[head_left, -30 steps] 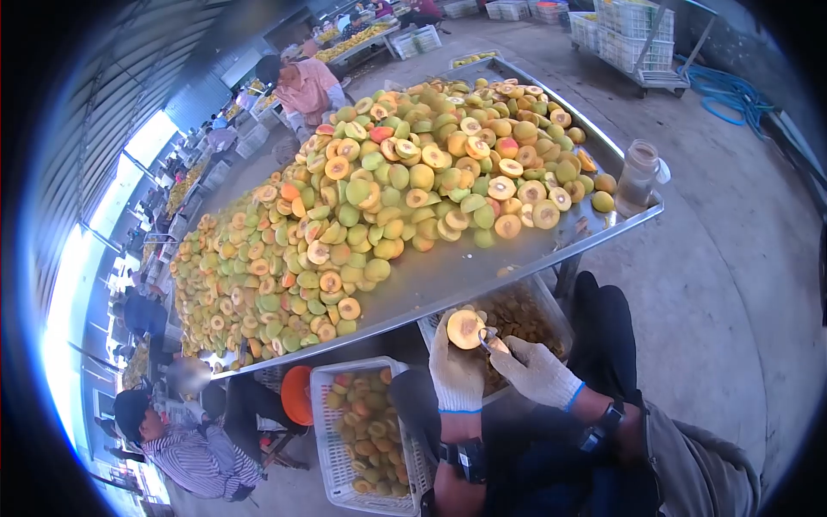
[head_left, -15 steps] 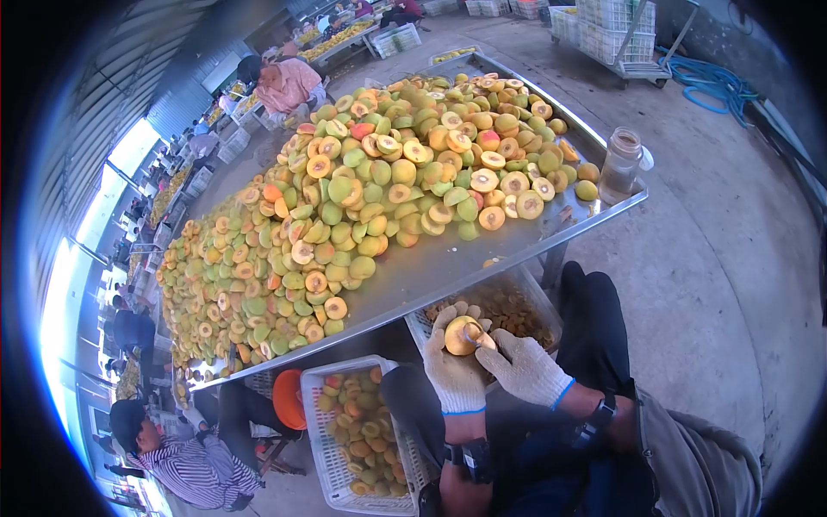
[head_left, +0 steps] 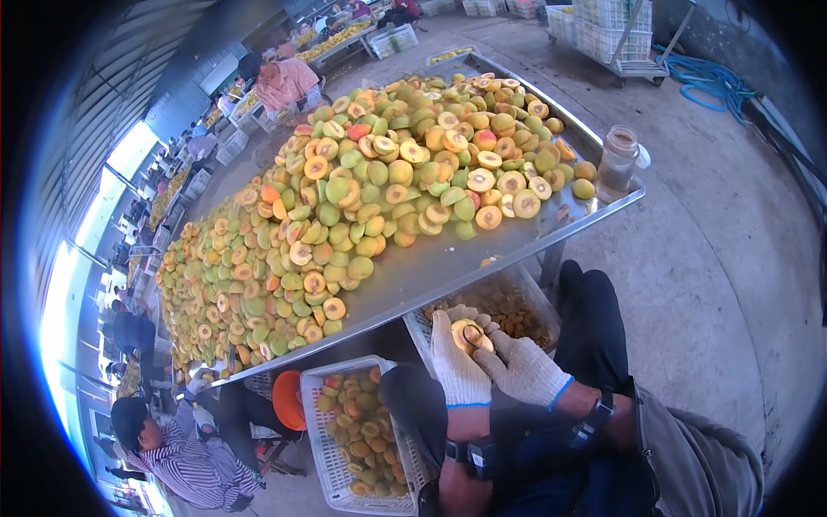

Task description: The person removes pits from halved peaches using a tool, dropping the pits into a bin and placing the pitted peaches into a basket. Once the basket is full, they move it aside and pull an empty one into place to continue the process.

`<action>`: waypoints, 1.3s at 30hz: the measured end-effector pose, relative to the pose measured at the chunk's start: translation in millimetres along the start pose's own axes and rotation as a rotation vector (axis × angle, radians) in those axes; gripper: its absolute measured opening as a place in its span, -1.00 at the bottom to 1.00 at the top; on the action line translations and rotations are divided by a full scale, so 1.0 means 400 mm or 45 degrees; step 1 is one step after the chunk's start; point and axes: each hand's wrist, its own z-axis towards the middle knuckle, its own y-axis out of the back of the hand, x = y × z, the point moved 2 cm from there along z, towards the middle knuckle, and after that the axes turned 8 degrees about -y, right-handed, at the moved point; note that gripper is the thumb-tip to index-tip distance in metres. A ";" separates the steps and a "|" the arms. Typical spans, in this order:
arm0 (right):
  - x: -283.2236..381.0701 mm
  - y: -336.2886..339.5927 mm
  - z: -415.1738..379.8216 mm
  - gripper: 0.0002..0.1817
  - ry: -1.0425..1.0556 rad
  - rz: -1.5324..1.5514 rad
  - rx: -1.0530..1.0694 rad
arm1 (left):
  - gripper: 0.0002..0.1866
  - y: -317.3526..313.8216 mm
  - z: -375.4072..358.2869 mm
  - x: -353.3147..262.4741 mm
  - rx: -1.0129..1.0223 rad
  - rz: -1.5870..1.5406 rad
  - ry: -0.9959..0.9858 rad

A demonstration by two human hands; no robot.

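In my gloved left hand (head_left: 458, 360) rests a halved peach (head_left: 469, 334), its cut face up and a dark hollow or pit at its middle. My gloved right hand (head_left: 524, 366) is closed with its fingertips at the peach's edge, gripping a small curved metal pitting tool that is mostly hidden against the flesh. Both hands are above a white crate (head_left: 418, 332) of brown peach pits (head_left: 508, 314). Beyond them, the metal table (head_left: 422, 271) bears a large heap of halved peaches (head_left: 345, 194).
A white basket (head_left: 320, 431) of peach halves stands left of my legs, beside an orange bucket (head_left: 289, 401). A clear jar (head_left: 617, 164) stands at the table's right corner. A co-worker in stripes (head_left: 185, 461) sits at lower left; another person (head_left: 284, 84) is across the table.
The right hand's tool has turned down into the peach half, where its metal loop showed more plainly before. The striped co-worker's gloved hand has moved up to the table edge.
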 end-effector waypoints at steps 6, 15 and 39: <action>0.012 0.019 -0.005 -0.54 -0.042 0.027 0.106 | -0.61 -0.007 -0.003 -0.006 -0.033 0.048 0.017; -0.031 0.005 0.004 -0.56 -0.048 0.099 0.297 | -0.52 -0.027 -0.013 -0.018 -0.139 0.155 -0.073; -0.127 0.009 0.027 -0.55 -0.602 1.362 1.449 | -0.34 0.061 0.065 0.047 0.263 -0.013 0.063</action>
